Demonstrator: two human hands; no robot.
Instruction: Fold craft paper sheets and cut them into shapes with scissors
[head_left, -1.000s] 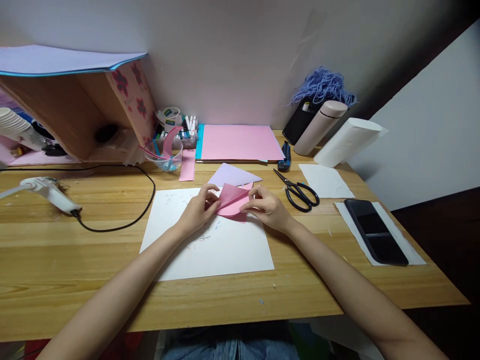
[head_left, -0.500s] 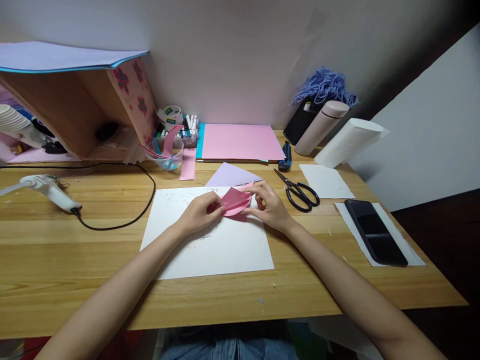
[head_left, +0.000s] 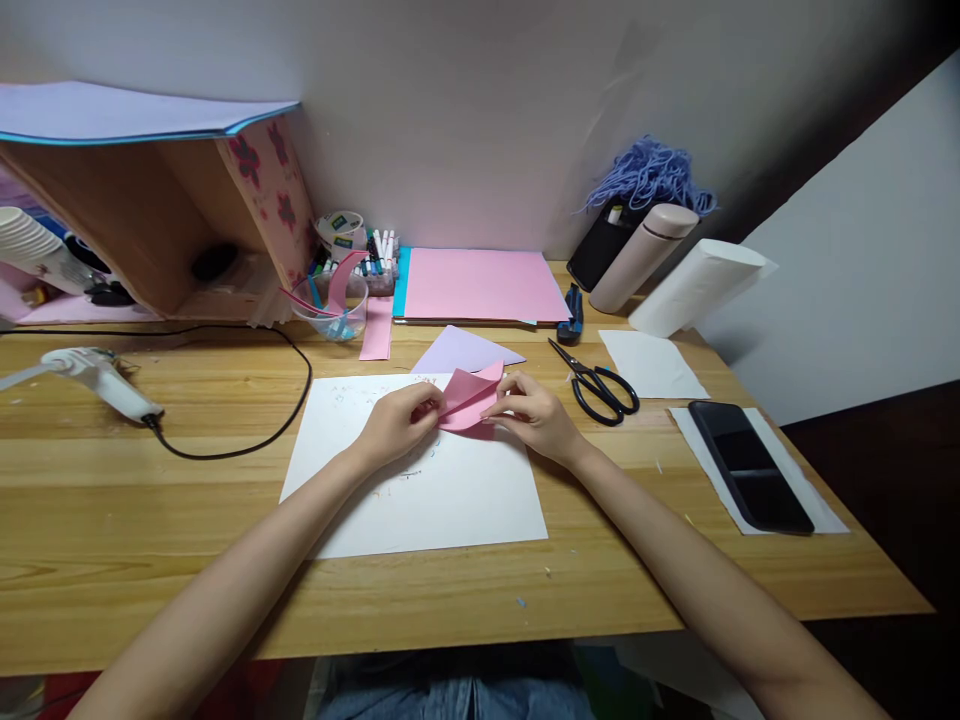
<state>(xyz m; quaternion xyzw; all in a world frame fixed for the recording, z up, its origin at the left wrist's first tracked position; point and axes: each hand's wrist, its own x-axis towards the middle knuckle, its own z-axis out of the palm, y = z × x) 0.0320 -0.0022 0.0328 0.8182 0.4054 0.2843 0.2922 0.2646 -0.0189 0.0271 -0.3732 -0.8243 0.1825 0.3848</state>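
A folded piece of pink paper (head_left: 468, 398) is held between my two hands, just above a white sheet (head_left: 420, 510) with small coloured marks. My left hand (head_left: 401, 420) pinches its left end between thumb and fingers. On the other side, my right hand (head_left: 534, 415) grips the right edge with thumb and fingertips. Layers of the pink paper stand apart, with a crease running between them. Just behind lies a lilac paper triangle (head_left: 463, 350), partly behind the pink piece. Black-handled scissors (head_left: 596, 385) rest to the right of my right hand.
A white glue gun (head_left: 105, 385) with a black cord lies left. Behind stand a clear cup (head_left: 330, 310) with paper strips, markers (head_left: 382, 250), a pink paper stack (head_left: 480, 285) and a blue-black cutter (head_left: 571, 315). A phone (head_left: 750, 465), tissue roll (head_left: 694, 285) and flask (head_left: 643, 255) are right.
The pink paper has been turned slightly and its layers reshaped, its upper right corner now standing up. My right fingers have shifted down a little along its edge.
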